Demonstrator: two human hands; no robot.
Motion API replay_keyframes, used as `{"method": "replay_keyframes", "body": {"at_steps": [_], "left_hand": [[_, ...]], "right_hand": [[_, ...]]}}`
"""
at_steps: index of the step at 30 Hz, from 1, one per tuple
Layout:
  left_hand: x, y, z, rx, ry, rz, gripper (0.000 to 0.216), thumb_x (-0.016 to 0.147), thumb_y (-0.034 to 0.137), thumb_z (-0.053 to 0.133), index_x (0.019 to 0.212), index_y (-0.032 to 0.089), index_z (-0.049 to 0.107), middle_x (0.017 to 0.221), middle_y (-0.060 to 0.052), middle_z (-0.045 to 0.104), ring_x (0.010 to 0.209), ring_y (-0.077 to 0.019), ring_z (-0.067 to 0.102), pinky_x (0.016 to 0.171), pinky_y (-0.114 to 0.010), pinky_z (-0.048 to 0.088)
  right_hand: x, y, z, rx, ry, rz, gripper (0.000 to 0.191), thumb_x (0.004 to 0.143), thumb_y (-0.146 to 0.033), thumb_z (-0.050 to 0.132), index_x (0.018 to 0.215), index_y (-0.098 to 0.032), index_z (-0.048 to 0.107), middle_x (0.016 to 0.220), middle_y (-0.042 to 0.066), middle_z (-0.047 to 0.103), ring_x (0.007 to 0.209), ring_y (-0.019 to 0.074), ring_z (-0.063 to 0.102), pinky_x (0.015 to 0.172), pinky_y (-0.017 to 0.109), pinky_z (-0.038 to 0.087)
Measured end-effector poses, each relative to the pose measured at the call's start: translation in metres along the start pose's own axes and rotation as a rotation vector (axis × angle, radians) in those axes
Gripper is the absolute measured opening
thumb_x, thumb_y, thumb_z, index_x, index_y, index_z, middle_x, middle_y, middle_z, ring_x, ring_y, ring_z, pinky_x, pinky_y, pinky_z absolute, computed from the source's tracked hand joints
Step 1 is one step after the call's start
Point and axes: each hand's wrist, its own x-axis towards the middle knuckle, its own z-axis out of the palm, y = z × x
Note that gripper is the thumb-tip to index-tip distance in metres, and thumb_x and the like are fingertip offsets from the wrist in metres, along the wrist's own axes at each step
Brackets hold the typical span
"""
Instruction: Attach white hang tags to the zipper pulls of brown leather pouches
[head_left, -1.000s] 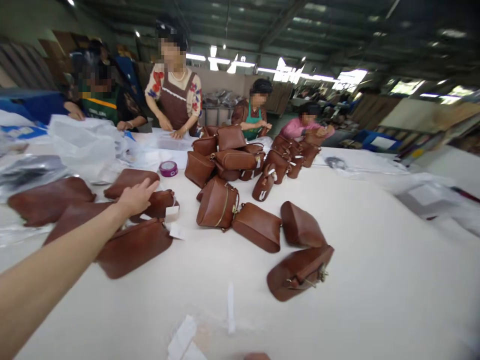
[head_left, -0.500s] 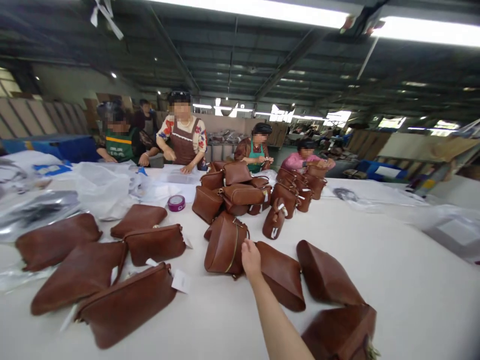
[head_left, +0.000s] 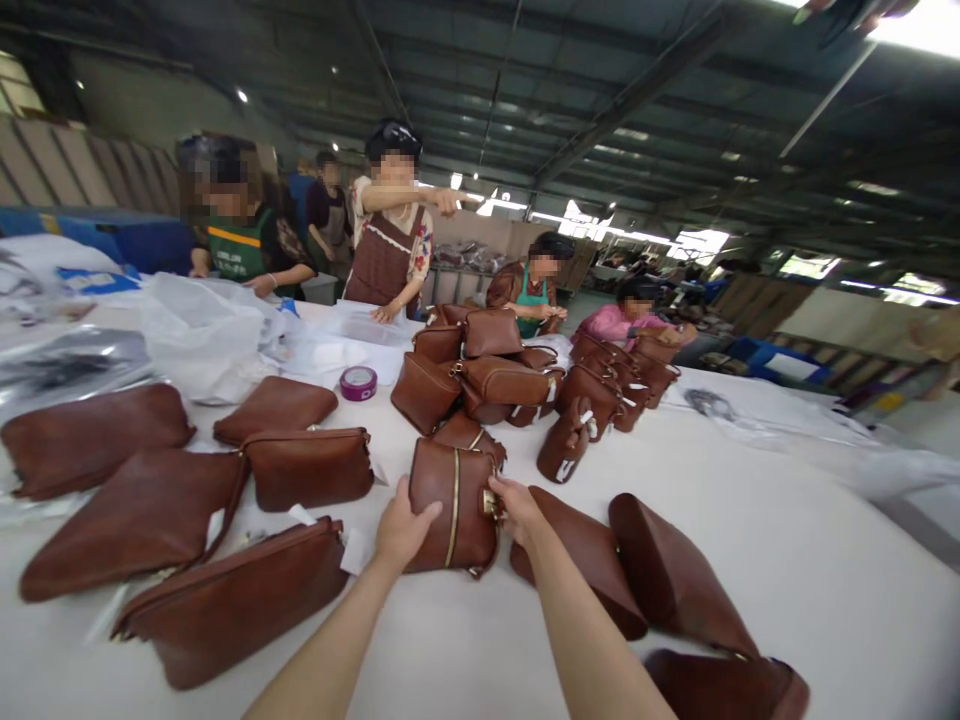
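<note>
Between my two hands is a brown leather bag (head_left: 435,500) with a gold zipper running down its face. My left hand (head_left: 403,525) grips its left side, thumb on the front. At the right edge, my right hand (head_left: 516,508) holds it beside a gold metal piece (head_left: 490,502); some of those fingers are hidden behind the bag. Another brown bag (head_left: 469,432) lies just behind it. To the right of my right hand lies a brown bag (head_left: 577,555) on its side, touching a second one (head_left: 679,570).
Several brown bags (head_left: 307,468) with white tags lie on the left of the white table (head_left: 420,640). A pile of bags (head_left: 491,335) stands farther back, near a purple tape roll (head_left: 358,383). Clear plastic (head_left: 202,335) covers the back left. Several co-workers stand or sit across the table.
My left hand has come into view and taken the bag's left side. The bag has turned its zipper face toward me. A co-worker across the table has raised an arm, pointing right.
</note>
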Motion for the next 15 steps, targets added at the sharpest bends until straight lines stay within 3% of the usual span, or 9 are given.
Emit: {"method": "replay_keyframes", "body": {"at_steps": [4, 7, 10, 15], "left_hand": [[-0.039, -0.031, -0.008, -0.096, -0.071, -0.053, 0.086, 0.078, 0.05, 0.064, 0.145, 0.011, 0.026, 0.134, -0.022, 0.057, 0.122, -0.0349, 0.057, 0.106, -0.048, 0.042], [-0.102, -0.059, -0.012, -0.391, -0.109, -0.111, 0.115, 0.067, 0.065, 0.069, 0.15, 0.013, 0.009, 0.115, -0.017, 0.069, 0.108, -0.0329, 0.065, 0.096, -0.044, 0.051], [-0.178, -0.081, -0.025, -0.552, 0.046, -0.186, 0.137, 0.053, 0.069, 0.078, 0.151, 0.019, -0.003, 0.105, -0.012, 0.072, 0.104, -0.0338, 0.067, 0.093, -0.044, 0.054], [-0.305, -0.091, -0.069, -0.557, 0.206, -0.296, 0.126, 0.058, 0.065, 0.079, 0.152, 0.027, 0.004, 0.124, -0.015, 0.065, 0.105, -0.034, 0.067, 0.088, -0.045, 0.056]], "right_hand": [[-0.054, -0.02, -0.004, 0.056, -0.123, -0.014, 0.019, 0.071, -0.03, 0.068, 0.085, -0.018, 0.061, 0.07, -0.002, 0.065, 0.062, 0.0136, 0.059, 0.059, 0.027, 0.044], [-0.105, -0.032, 0.003, 0.045, -0.21, -0.065, 0.017, 0.065, -0.021, 0.069, 0.081, -0.017, 0.064, 0.068, -0.002, 0.066, 0.065, 0.0137, 0.06, 0.064, 0.027, 0.045], [-0.162, -0.037, 0.016, -0.065, -0.343, -0.139, 0.015, 0.066, -0.019, 0.067, 0.08, -0.015, 0.068, 0.071, -0.001, 0.069, 0.071, 0.0146, 0.061, 0.07, 0.028, 0.044], [-0.255, -0.028, 0.046, -0.138, -0.619, -0.085, 0.023, 0.071, -0.028, 0.066, 0.091, -0.017, 0.07, 0.075, -0.001, 0.07, 0.068, 0.0137, 0.058, 0.067, 0.027, 0.042]]}}
